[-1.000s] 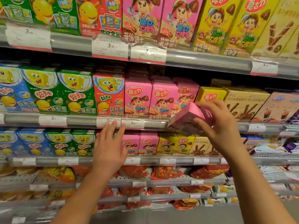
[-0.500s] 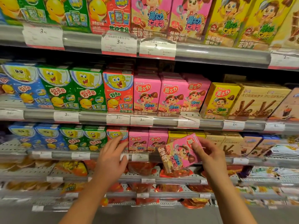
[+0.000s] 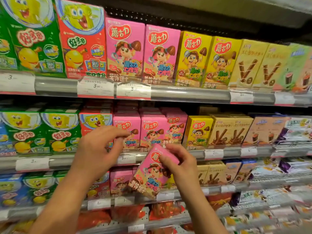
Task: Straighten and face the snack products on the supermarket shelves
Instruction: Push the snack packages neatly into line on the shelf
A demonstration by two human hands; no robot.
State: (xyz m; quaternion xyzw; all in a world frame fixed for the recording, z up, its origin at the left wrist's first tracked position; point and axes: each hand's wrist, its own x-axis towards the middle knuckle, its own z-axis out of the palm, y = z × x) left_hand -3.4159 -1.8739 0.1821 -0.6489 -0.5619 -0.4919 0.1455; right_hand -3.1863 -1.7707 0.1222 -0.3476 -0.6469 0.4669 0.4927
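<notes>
My right hand (image 3: 179,164) grips a small pink snack box (image 3: 149,174) by its top corner. The box hangs tilted in front of the third shelf's rail (image 3: 168,195). My left hand (image 3: 98,150) reaches up to the second shelf with fingers loosely extended. Its fingertips are at the front of the leftmost pink box (image 3: 127,132) in that row. Two more pink boxes (image 3: 154,130) stand to the right of it, the last one (image 3: 175,127) turned askew. I cannot tell whether the fingertips touch the box.
The top shelf carries large green, red, pink (image 3: 124,48) and yellow boxes (image 3: 192,59). Small yellow (image 3: 197,130) and brown stick-biscuit boxes (image 3: 228,129) fill the second shelf's right side. Red bags (image 3: 165,210) lie on the lower shelves. Price tags (image 3: 95,87) line every rail.
The view has moved closer and lower. My right hand brought the pink box down from the second shelf to the third. My left hand rose from the third rail to the second shelf.
</notes>
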